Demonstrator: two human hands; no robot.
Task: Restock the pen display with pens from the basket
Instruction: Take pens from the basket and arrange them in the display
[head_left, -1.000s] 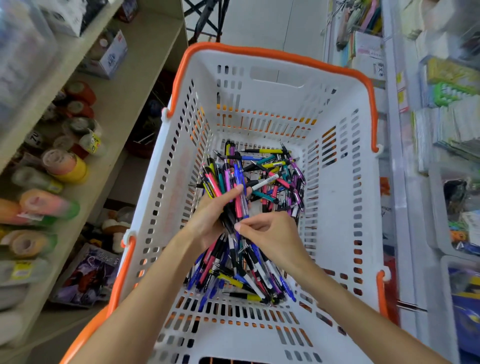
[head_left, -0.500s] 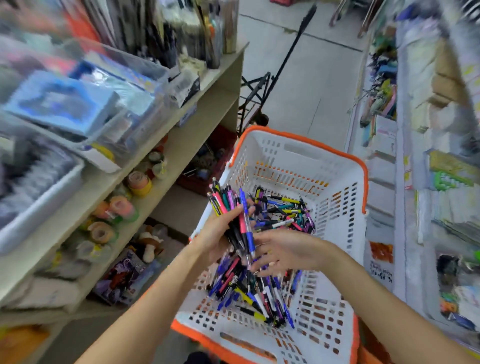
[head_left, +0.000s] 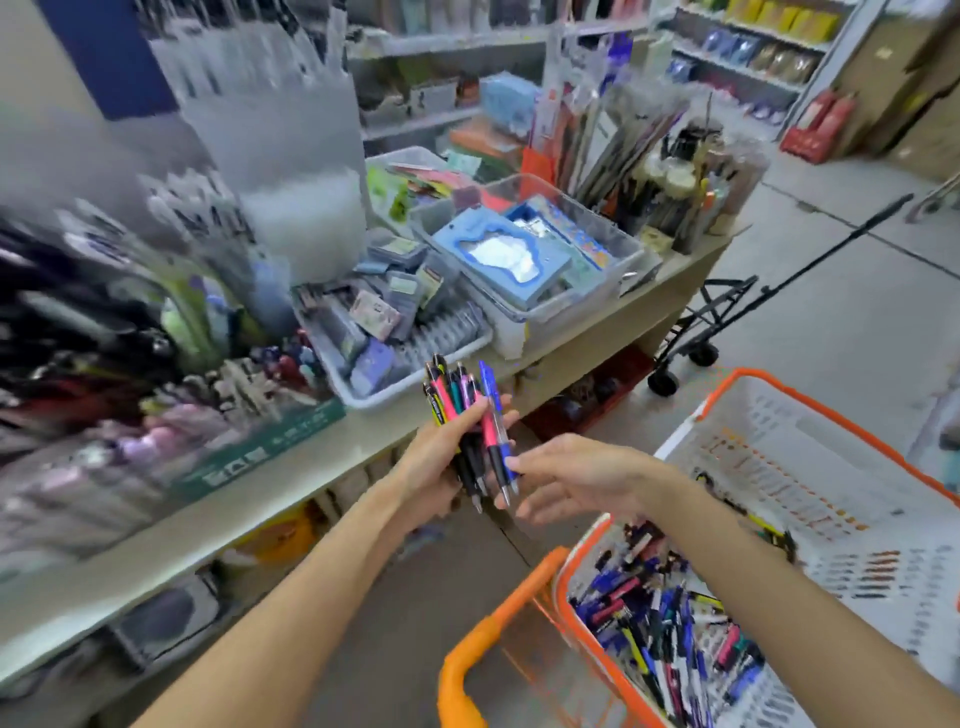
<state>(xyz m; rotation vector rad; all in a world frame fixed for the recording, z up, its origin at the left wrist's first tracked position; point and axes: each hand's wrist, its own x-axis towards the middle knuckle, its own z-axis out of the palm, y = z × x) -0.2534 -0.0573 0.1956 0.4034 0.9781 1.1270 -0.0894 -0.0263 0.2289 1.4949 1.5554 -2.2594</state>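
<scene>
My left hand (head_left: 441, 457) grips a bundle of pens (head_left: 467, 410), pink, blue, teal and yellow, held upright in front of the shelf edge. To its right, my right hand (head_left: 571, 475) is open with fingers spread, its fingertips at the lower ends of the bundle. The white basket with the orange rim (head_left: 810, 457) sits low at the right, and a heap of loose pens (head_left: 670, 629) lies in its bottom. The pen display (head_left: 171, 322) fills the left of the shelf, heavily blurred.
A beige shelf counter (head_left: 322, 457) carries grey trays (head_left: 395, 343) of small boxed items and a clear bin (head_left: 540, 244) of packaged goods. A black folding trolley (head_left: 696, 332) stands on the floor beyond the counter. More store shelves line the back.
The view has swung up from the basket to the shelf. My left hand has lifted the pen bundle out of the basket toward the counter, and my right hand has let go and opened.
</scene>
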